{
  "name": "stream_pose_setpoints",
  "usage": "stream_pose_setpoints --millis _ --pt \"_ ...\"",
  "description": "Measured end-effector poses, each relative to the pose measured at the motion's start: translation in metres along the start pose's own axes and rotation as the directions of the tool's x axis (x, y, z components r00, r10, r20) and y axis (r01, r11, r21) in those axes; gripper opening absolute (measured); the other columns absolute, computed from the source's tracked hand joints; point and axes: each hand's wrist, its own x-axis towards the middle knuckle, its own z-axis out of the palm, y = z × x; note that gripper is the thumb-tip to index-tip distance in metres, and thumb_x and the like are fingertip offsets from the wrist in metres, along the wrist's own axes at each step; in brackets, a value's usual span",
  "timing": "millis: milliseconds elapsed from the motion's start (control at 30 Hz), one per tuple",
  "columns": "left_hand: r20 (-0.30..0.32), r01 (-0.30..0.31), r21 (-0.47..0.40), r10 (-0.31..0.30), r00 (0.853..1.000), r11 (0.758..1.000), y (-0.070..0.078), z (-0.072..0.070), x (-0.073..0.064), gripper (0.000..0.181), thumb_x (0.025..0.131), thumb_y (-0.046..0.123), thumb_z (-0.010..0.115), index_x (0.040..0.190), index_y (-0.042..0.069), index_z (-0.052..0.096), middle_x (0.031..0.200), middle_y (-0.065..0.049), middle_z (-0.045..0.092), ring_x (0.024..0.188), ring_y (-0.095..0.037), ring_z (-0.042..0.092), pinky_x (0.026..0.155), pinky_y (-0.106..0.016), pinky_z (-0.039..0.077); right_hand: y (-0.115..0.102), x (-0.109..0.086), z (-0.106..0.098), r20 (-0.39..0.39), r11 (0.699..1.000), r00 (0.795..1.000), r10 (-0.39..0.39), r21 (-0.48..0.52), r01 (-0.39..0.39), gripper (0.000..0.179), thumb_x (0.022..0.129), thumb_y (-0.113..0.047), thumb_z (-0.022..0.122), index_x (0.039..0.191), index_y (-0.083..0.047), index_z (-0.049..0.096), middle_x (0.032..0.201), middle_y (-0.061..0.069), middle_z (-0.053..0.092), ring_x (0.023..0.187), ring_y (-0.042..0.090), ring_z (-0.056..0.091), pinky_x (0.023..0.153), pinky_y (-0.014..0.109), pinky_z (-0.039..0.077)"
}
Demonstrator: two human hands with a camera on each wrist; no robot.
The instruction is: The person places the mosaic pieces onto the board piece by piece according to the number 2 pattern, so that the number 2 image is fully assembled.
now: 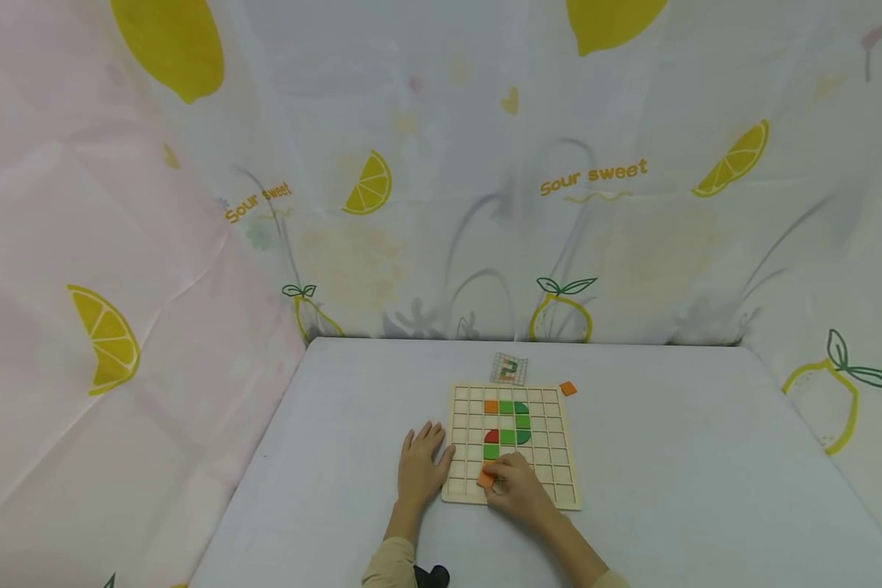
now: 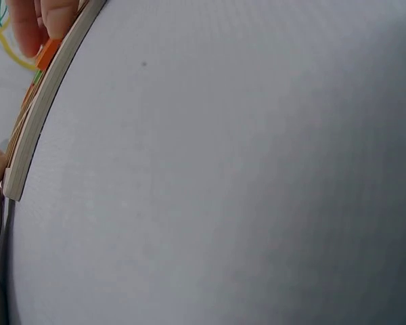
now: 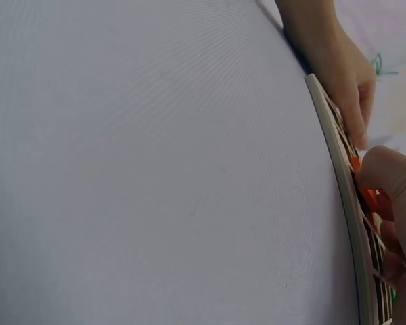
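Note:
A square wooden grid board (image 1: 559, 495) lies on the white table. My right hand (image 1: 520, 492) pinches an orange square tile (image 1: 484, 481) low over the board's near-left cells; more orange shows right behind it, partly covered by the fingers. My left hand (image 1: 420, 469) lies with fingers extended beside the board's left side, thumb at its edge. Set in the grid are an orange tile (image 1: 491, 407), several green square tiles (image 1: 506, 407), two dark green rounded tiles (image 1: 521, 407) and a red rounded tile (image 1: 492, 437). In the left wrist view, fingertips touch the orange piece (image 2: 48, 54).
A small card (image 1: 510, 369) with a coloured grid pattern lies behind the board. One loose orange tile (image 1: 568, 388) rests near the board's far right corner. A lemon-printed cloth (image 1: 441, 245) hangs behind the table (image 1: 669, 457).

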Motion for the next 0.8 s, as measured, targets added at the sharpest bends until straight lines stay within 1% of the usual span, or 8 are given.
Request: stream_pose_setpoints --millis 67,133,200,333,500,700,800 --pt "0.000 -0.001 0.000 0.001 1.000 1.000 0.000 0.000 0.000 0.035 0.085 0.024 0.067 0.110 0.000 0.068 0.118 -0.012 0.065 0.117 -0.030 0.056 0.104 -0.054 0.035 -0.001 0.002 0.000 0.029 1.000 0.999 -0.014 -0.015 0.015 0.027 0.059 -0.002 0.079 0.085 -0.004 0.073 0.085 0.001 0.062 0.078 0.013 0.052 0.066 0.023 0.048" --pt "0.001 -0.001 0.000 0.001 1.000 1.000 0.000 0.000 0.000 0.035 0.085 0.024 0.067 0.110 0.000 0.068 0.118 -0.013 0.065 0.117 -0.030 0.056 0.104 -0.054 0.035 -0.001 0.003 -0.001 0.073 1.000 0.997 -0.009 -0.028 0.011 0.026 0.060 -0.004 0.078 0.086 -0.005 0.074 0.086 0.000 0.062 0.080 0.012 0.051 0.068 0.023 0.049" --pt "0.003 0.002 -0.001 -0.002 1.000 1.000 0.000 0.001 0.000 0.035 0.085 0.024 0.067 0.110 0.000 0.067 0.118 -0.013 0.065 0.117 -0.031 0.056 0.104 -0.054 0.035 -0.001 0.005 -0.003 0.122 1.000 0.992 0.013 -0.028 -0.009 0.025 0.062 -0.004 0.078 0.087 -0.006 0.074 0.087 -0.001 0.061 0.080 0.012 0.051 0.069 0.024 0.049" --pt "0.011 0.010 -0.006 -0.010 1.000 1.000 0.000 0.001 0.000 0.035 0.085 0.024 0.067 0.111 0.000 0.067 0.119 -0.013 0.065 0.118 -0.030 0.056 0.105 -0.053 0.034 -0.002 0.007 -0.008 0.211 0.998 0.976 0.061 -0.028 -0.056 0.026 0.064 -0.003 0.075 0.090 -0.006 0.073 0.088 -0.001 0.061 0.081 0.012 0.050 0.069 0.025 0.048" --pt "0.017 0.010 -0.004 -0.010 1.000 1.000 0.001 0.000 0.000 0.034 0.085 0.024 0.067 0.110 0.000 0.067 0.119 -0.012 0.065 0.118 -0.030 0.056 0.105 -0.053 0.034 -0.002 0.010 -0.015 0.260 0.995 0.961 0.096 -0.024 -0.093 0.027 0.065 -0.001 0.073 0.092 -0.004 0.073 0.089 0.000 0.062 0.083 0.015 0.052 0.072 0.028 0.050" --pt "0.009 0.009 -0.002 -0.009 1.000 1.000 0.001 -0.001 0.001 0.034 0.085 0.024 0.068 0.110 0.000 0.067 0.118 -0.013 0.065 0.117 -0.030 0.056 0.105 -0.053 0.034 -0.003 0.011 -0.020 0.323 0.979 0.930 0.174 0.048 -0.199 0.025 0.069 -0.002 0.071 0.094 -0.004 0.073 0.092 -0.002 0.061 0.084 0.012 0.050 0.073 0.027 0.049" --pt "0.010 0.009 0.000 -0.009 1.000 1.000 0.000 0.000 0.001 0.035 0.085 0.024 0.067 0.110 0.000 0.067 0.119 -0.012 0.065 0.118 -0.030 0.056 0.105 -0.053 0.034 -0.003 0.011 -0.021 0.334 0.973 0.924 0.186 0.070 -0.221 0.024 0.070 -0.002 0.071 0.094 -0.004 0.073 0.092 -0.003 0.061 0.083 0.011 0.048 0.072 0.026 0.048"
